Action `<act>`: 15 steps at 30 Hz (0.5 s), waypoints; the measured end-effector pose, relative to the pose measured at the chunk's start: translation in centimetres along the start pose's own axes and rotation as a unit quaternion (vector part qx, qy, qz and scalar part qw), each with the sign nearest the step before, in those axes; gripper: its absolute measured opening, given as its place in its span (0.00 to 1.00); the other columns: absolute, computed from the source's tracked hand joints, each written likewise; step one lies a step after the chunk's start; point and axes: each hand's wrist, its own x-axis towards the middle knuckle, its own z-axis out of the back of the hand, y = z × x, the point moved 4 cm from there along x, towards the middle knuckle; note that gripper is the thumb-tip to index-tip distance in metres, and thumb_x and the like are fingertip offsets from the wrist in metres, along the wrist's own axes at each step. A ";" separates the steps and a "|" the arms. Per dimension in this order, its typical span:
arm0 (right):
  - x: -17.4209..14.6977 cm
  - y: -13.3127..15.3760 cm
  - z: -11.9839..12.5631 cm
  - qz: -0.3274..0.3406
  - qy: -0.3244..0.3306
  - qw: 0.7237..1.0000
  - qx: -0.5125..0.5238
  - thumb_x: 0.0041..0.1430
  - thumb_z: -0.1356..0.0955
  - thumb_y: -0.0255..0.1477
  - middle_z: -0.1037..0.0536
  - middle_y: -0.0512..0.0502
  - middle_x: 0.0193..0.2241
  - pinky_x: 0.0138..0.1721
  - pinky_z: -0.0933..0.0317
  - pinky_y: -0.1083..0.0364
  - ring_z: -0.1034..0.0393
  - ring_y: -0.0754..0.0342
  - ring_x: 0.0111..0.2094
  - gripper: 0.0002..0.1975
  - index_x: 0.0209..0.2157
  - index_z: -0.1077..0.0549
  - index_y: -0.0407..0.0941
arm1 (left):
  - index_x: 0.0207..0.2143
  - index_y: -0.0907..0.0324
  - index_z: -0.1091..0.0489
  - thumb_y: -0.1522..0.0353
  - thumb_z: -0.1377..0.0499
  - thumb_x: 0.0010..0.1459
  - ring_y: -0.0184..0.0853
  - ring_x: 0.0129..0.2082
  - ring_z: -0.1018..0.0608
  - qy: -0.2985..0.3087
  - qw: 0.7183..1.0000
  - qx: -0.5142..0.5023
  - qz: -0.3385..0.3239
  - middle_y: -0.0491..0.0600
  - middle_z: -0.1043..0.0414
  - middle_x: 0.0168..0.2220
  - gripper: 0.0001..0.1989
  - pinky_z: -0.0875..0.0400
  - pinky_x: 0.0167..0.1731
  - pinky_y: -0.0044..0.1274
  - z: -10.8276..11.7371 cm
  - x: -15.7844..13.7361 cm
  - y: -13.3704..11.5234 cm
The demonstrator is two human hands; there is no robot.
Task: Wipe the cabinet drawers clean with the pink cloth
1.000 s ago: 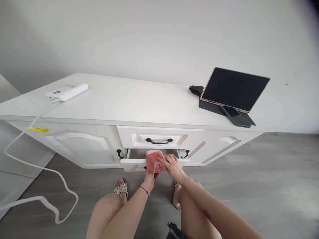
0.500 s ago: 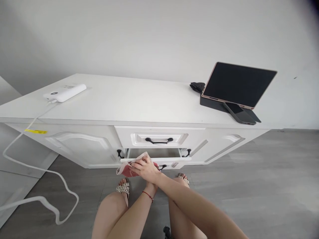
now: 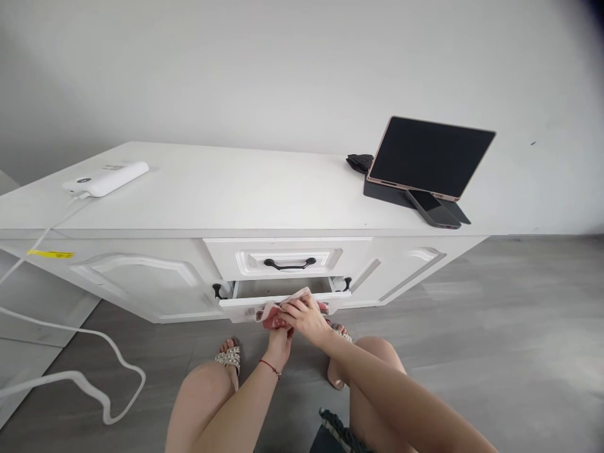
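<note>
A red cloth (image 3: 272, 316) with a pale pink border is bunched at the front edge of a partly pulled-out white drawer (image 3: 250, 288). My right hand (image 3: 306, 318) lies over the cloth, its fingers curled on the folds. Below it, my left hand (image 3: 281, 341), with a red string bracelet at the wrist, grips the cloth's lower part; its fingertips are hidden. The drawer's visible inside is bare and its front panel is partly covered by cloth and hands.
Above is a closed drawer with a black handle (image 3: 289, 264). The white cabinet top (image 3: 236, 189) carries a white power bank (image 3: 108, 179) with a cable, a tablet (image 3: 429, 157) on a stand, a phone (image 3: 433, 209) and a black item (image 3: 360, 163). My sandalled feet stand below.
My hands and the cloth have shifted right along the drawer front. My left wrist, earlier crossed under the right, now sits apart to the left. The view has turned slightly right.
</note>
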 end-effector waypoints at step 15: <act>-10.7 -6.3 -3.5 -0.391 -0.256 0.884 0.003 0.57 0.43 0.19 0.33 0.38 0.47 0.48 0.40 0.46 0.40 0.45 0.49 0.20 0.48 0.31 0.46 | 0.30 0.59 0.34 0.71 0.43 0.61 0.27 0.22 0.25 -0.020 0.996 -0.017 0.085 0.46 0.26 0.24 0.05 0.33 0.24 0.18 1.3 1.0 0.1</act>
